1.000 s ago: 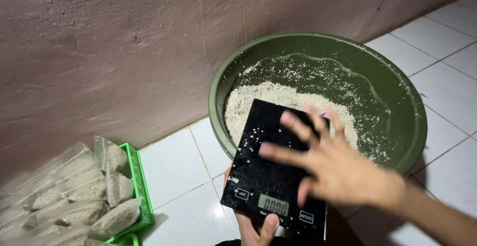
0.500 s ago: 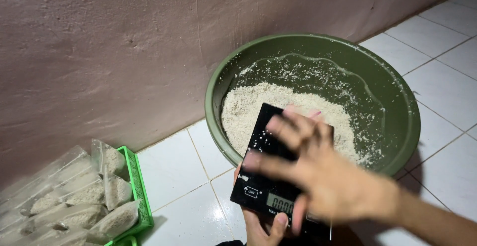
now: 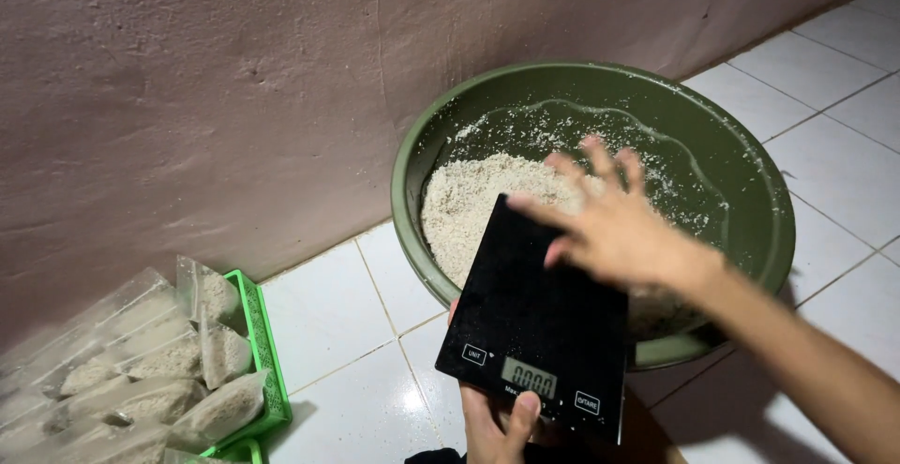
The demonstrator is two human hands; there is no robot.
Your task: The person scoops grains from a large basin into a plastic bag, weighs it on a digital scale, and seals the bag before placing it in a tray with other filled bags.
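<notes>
The black kitchen scale (image 3: 534,333) is up off the floor, held tilted over the near rim of the big green basin (image 3: 750,230), its long axis running from the display end down by the person to the far end out over the pale grainy meal (image 3: 478,197) inside. So it points away from the holder and toward the wall (image 3: 234,98), leaning slightly right. The left hand (image 3: 502,426) grips the scale's near edge from below, thumb pressed on top just beside the display, fingers closed on it. The right hand (image 3: 609,225) is over the scale's far corner, fingers spread and loose, gripping nothing; whether the palm touches the glass I cannot tell. Compared with half a second ago, that hand has swept from over the middle of the scale up to its far end, and the scattered grains on the black surface are gone. Left of the basin, a green tray (image 3: 267,361) holds filled clear bags (image 3: 159,370).
</notes>
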